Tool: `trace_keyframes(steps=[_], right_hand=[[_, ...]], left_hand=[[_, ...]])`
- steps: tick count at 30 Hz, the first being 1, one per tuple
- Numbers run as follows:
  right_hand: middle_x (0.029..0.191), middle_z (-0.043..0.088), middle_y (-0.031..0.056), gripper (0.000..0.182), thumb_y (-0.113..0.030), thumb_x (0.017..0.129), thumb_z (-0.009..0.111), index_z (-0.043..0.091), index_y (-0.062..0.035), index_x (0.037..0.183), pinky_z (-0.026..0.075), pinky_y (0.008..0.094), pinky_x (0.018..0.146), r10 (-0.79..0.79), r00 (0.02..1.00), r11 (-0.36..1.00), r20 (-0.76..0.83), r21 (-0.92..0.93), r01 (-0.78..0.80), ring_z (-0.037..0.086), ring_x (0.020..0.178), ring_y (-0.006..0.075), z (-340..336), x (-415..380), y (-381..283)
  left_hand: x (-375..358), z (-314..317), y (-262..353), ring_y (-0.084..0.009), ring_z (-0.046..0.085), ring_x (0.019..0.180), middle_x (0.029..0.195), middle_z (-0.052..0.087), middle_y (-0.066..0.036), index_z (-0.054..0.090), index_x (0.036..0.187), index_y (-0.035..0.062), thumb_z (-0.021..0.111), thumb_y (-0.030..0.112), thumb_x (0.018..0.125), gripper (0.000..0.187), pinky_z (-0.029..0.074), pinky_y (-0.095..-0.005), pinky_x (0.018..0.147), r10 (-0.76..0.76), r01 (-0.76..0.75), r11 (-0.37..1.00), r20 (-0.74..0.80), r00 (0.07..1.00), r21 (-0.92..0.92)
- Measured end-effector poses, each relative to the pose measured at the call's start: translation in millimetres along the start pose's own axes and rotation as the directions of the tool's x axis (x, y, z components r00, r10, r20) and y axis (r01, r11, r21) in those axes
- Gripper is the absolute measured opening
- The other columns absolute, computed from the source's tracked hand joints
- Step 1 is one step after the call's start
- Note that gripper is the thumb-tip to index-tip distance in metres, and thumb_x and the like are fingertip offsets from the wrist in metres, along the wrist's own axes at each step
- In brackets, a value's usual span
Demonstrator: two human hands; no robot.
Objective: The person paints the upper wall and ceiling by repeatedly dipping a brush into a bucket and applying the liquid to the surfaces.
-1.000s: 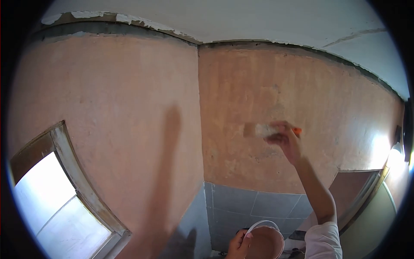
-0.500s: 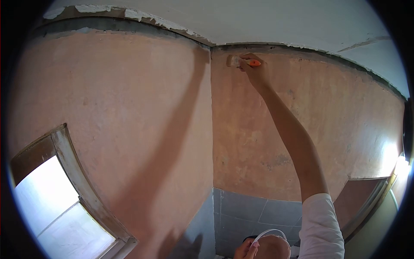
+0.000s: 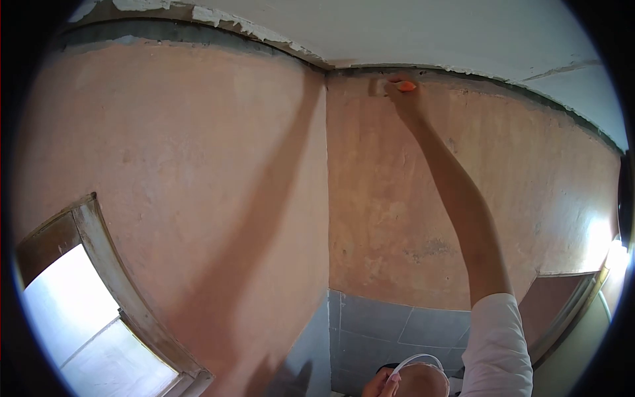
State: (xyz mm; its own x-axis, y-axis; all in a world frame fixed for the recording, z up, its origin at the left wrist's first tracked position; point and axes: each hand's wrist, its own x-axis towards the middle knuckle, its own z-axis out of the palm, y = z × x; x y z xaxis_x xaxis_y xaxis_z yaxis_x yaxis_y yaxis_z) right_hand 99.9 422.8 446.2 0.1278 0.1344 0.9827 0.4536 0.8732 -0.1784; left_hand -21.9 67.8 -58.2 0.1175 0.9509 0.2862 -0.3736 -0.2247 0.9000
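Observation:
High on the right-hand wall (image 3: 397,172), just below the ceiling, my right hand (image 3: 405,98) is closed on a paintbrush (image 3: 406,86) with an orange handle end. The bristles point left and appear to touch the wall near the corner; the fingers partly cover the brush. At the bottom of the view my left hand (image 3: 380,384) grips the white handle of a bucket (image 3: 423,381). Pinkish-brown liquid or coating shows in the bucket, whose lower part is cut off by the frame.
A grey ceiling (image 3: 423,33) with a ragged, peeling edge (image 3: 225,20) meets both walls. Grey tiles (image 3: 370,317) cover the lower corner. A framed window (image 3: 99,311) is at lower left, a doorway (image 3: 559,304) and bright lamp (image 3: 618,255) at right.
My right hand with the paintbrush has moved right and slightly up along the top of the wall. My left hand still holds the bucket, nearly in the same place.

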Motion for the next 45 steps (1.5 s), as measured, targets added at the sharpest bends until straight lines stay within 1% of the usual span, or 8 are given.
trace_keyframes(steps=[13, 15, 24, 31, 33, 34, 36, 45], right_hand=[[0.078, 0.068, 0.0073, 0.020, -0.023, 0.079, 0.072, 0.070, -0.0074, 0.092, 0.050, 0.0346, 0.067, -0.015, 0.999, 0.997, 0.035, 0.080, 0.012, 0.063, 0.074, 0.0181, 60.4, -0.1, 10.8], [0.077, 0.067, 0.0083, 0.019, -0.023, 0.079, 0.072, 0.070, -0.0076, 0.089, 0.049, 0.0343, 0.067, -0.076, 0.997, 0.997, 0.012, -0.005, 0.076, 0.062, 0.073, 0.0174, 38.7, -7.9, -1.3], [0.070, 0.064, 0.0036, 0.015, -0.020, 0.082, 0.069, 0.068, -0.0074, 0.090, 0.048, 0.0308, 0.059, -0.126, 0.992, 0.988, 0.021, -0.087, 0.127, 0.057, 0.060, 0.0125, -70.3, 0.0, -6.9], [0.079, 0.067, 0.0034, 0.016, -0.016, 0.084, 0.070, 0.069, -0.0061, 0.096, 0.050, 0.0291, 0.065, -0.049, 0.991, 0.999, 0.125, -0.002, 0.049, 0.062, 0.073, 0.0100, 15.8, -7.8, -13.2], [0.079, 0.067, 0.0054, 0.015, -0.016, 0.083, 0.070, 0.069, -0.0055, 0.094, 0.050, 0.0302, 0.067, -0.134, 0.985, 0.981, 0.106, -0.125, 0.147, 0.063, 0.073, 0.0115, 13.4, -13.8, -14.5], [0.078, 0.065, 0.0065, 0.014, -0.015, 0.083, 0.070, 0.067, -0.0046, 0.091, 0.050, 0.0305, 0.067, -0.183, 0.980, 0.974, 0.079, -0.120, 0.192, 0.062, 0.073, 0.0124, 8.3, -15.5, -15.1], [0.076, 0.064, 0.0077, 0.013, -0.014, 0.082, 0.070, 0.066, -0.0037, 0.089, 0.050, 0.0308, 0.068, -0.235, 0.970, 0.964, 0.056, -0.117, 0.240, 0.062, 0.073, 0.0133, -2.5, -14.9, -13.2], [0.071, 0.063, 0.0048, 0.014, -0.016, 0.083, 0.070, 0.066, -0.0033, 0.087, 0.048, 0.0302, 0.063, -0.114, 0.993, 0.976, 0.020, -0.184, 0.116, 0.056, 0.066, 0.0111, -127.7, 7.7, -8.9]], left_hand=[[4.4, 12.9, 20.2, -0.0047, 0.038, 0.055, 0.069, 0.046, 0.004, 0.058, 0.098, 0.0080, 0.048, 0.026, 0.105, 0.022, 0.033, -0.0224, 0.050, 0.006, -0.006, 1.000, 0.029, 1.000, 0.009], [5.9, 16.2, 21.3, -0.0058, 0.034, 0.056, 0.069, 0.042, 0.005, 0.054, 0.089, 0.0106, 0.047, 0.028, 0.105, 0.025, 0.030, -0.0230, 0.051, 0.144, -0.142, 0.989, 0.038, 0.989, -0.049], [-2.7, 18.6, 15.0, -0.0061, 0.036, 0.056, 0.064, 0.041, 0.003, 0.053, 0.092, 0.0075, 0.046, 0.022, 0.106, 0.021, 0.032, -0.0214, 0.054, -0.036, 0.037, 0.998, 0.017, 0.999, -0.049], [6.3, 8.6, -22.7, -0.0062, 0.033, 0.055, 0.068, 0.040, 0.005, 0.052, 0.085, 0.0106, 0.047, 0.028, 0.105, 0.027, 0.029, -0.0234, 0.050, 0.137, -0.140, 0.989, 0.074, 0.988, 0.039], [31.8, -25.6, -136.1, -0.0059, 0.034, 0.055, 0.068, 0.041, 0.004, 0.054, 0.088, 0.0090, 0.047, 0.028, 0.105, 0.027, 0.029, -0.0230, 0.051, -0.005, -0.202, 0.663, -0.274, 0.962, -0.721], [18.5, -3.4, -64.3, -0.0059, 0.034, 0.055, 0.068, 0.041, 0.004, 0.054, 0.088, 0.0090, 0.047, 0.028, 0.105, 0.027, 0.029, -0.0230, 0.051, -0.008, -0.196, 0.665, -0.269, 0.963, -0.721], [5.8, 16.2, 2.4, -0.0055, 0.038, 0.055, 0.069, 0.045, 0.003, 0.059, 0.100, 0.0055, 0.049, 0.026, 0.105, 0.023, 0.034, -0.0220, 0.051, 0.104, -0.103, 0.995, 0.045, 0.994, -0.009], [6.5, 10.2, -22.7, -0.0056, 0.034, 0.056, 0.065, 0.041, 0.004, 0.051, 0.089, 0.0096, 0.045, 0.025, 0.106, 0.024, 0.031, -0.0219, 0.054, 0.011, -0.008, 0.999, 0.064, 0.998, -0.047]])
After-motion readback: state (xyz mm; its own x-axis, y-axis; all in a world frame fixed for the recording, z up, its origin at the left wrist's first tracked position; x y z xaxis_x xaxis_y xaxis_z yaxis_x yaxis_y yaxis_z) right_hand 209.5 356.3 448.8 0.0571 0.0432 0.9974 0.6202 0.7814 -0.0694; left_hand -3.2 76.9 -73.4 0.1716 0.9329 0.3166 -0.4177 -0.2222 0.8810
